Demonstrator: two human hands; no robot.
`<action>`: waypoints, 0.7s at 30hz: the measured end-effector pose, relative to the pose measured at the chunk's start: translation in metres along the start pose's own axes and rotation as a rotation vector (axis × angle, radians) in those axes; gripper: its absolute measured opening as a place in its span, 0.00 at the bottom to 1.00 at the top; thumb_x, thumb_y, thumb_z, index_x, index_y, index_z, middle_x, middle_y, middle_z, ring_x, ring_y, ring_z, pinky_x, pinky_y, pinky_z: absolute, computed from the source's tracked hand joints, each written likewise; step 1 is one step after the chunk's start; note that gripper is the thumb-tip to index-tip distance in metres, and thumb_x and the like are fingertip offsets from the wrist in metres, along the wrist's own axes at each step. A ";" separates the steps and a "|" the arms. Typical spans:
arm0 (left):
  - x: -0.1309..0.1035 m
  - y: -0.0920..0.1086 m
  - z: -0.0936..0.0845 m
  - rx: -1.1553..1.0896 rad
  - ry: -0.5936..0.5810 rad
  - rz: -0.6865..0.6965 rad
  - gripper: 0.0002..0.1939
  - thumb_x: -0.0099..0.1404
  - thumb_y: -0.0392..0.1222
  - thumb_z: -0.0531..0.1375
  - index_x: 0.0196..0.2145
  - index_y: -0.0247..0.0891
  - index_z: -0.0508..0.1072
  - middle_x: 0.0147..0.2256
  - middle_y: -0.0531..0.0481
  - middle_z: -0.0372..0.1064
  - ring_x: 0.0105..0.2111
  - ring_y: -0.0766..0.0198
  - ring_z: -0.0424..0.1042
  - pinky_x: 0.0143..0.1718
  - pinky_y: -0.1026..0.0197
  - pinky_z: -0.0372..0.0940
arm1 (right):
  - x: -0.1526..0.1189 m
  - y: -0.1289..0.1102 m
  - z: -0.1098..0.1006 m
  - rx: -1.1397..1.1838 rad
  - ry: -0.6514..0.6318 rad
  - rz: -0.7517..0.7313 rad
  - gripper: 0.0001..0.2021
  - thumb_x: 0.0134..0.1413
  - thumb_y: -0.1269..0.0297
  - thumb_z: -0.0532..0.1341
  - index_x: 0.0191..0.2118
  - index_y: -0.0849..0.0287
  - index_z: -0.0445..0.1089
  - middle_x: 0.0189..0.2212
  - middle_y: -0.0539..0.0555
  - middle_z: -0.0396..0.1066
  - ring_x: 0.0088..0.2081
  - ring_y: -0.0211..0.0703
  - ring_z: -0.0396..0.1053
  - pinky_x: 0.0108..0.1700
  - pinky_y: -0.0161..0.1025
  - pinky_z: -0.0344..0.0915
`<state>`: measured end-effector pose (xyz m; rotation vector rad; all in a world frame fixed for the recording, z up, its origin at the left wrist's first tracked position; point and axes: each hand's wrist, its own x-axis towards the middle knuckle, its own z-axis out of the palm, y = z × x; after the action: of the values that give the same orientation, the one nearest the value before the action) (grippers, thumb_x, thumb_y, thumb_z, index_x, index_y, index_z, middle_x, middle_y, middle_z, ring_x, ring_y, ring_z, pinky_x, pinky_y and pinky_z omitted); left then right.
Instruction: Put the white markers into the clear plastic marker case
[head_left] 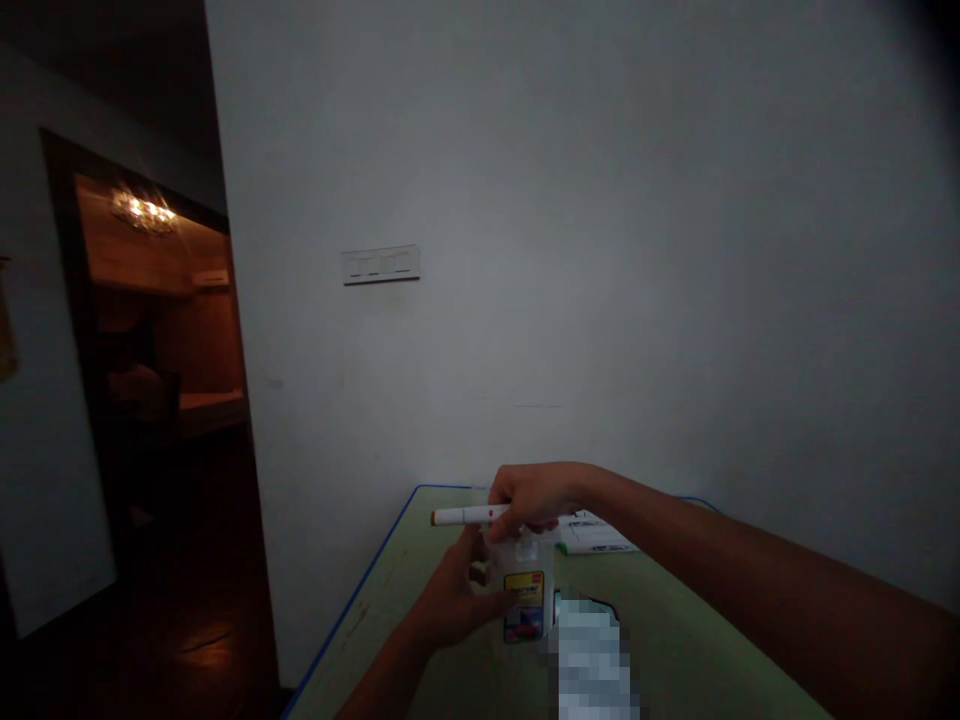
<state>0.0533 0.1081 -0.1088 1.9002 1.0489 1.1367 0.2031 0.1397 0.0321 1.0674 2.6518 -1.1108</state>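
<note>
Item: clear plastic bottle with a yellow label [525, 598], upright on the green table with a blue edge [390, 580], about midway between its left and right edges, well back from the near edge.

Left hand [454, 600]: fingers curled around the bottle's left side, gripping the body at label height.

Right hand [534, 495]: directly above the bottle's top, fingers closed around a white marker pen with a tan end [469, 516]. The pen lies level, its tan end pointing towards the table's left edge; a small red mark shows on the barrel beside the fingers. Whether the fingers also touch the bottle's cap cannot be told.

Nearby: white printed papers [596, 535] flat on the table, just behind the bottle towards the far edge, partly under the right forearm. A dark flat object [592, 603] lies just right of the bottle; detail unclear.

Surroundings: plain white wall with a white switch plate [381, 264]; a dim doorway with a lit ceiling lamp [144, 213] at left.
</note>
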 end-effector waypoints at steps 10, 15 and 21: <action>0.001 0.000 -0.001 -0.055 -0.045 0.055 0.36 0.48 0.39 0.63 0.52 0.44 0.52 0.46 0.48 0.61 0.43 0.58 0.62 0.37 0.61 0.58 | 0.001 0.008 -0.011 0.049 -0.056 0.041 0.07 0.40 0.67 0.60 0.21 0.64 0.64 0.12 0.44 0.59 0.11 0.28 0.50 0.12 0.28 0.45; 0.001 0.001 -0.001 -0.054 -0.039 0.045 0.35 0.48 0.39 0.63 0.52 0.43 0.52 0.44 0.47 0.62 0.42 0.57 0.62 0.36 0.60 0.58 | 0.001 0.008 -0.010 -0.121 0.053 0.108 0.02 0.37 0.73 0.57 0.20 0.65 0.65 0.12 0.45 0.59 0.12 0.28 0.51 0.13 0.29 0.46; 0.000 0.002 0.000 -0.063 -0.038 0.033 0.35 0.48 0.40 0.63 0.52 0.40 0.51 0.43 0.45 0.63 0.41 0.57 0.64 0.38 0.58 0.59 | -0.001 -0.002 -0.005 0.100 0.096 -0.056 0.03 0.38 0.71 0.56 0.21 0.66 0.65 0.13 0.46 0.61 0.12 0.27 0.49 0.13 0.28 0.44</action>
<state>0.0541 0.1076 -0.1075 1.8885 0.9537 1.1348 0.2035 0.1415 0.0375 1.0961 2.7425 -1.2458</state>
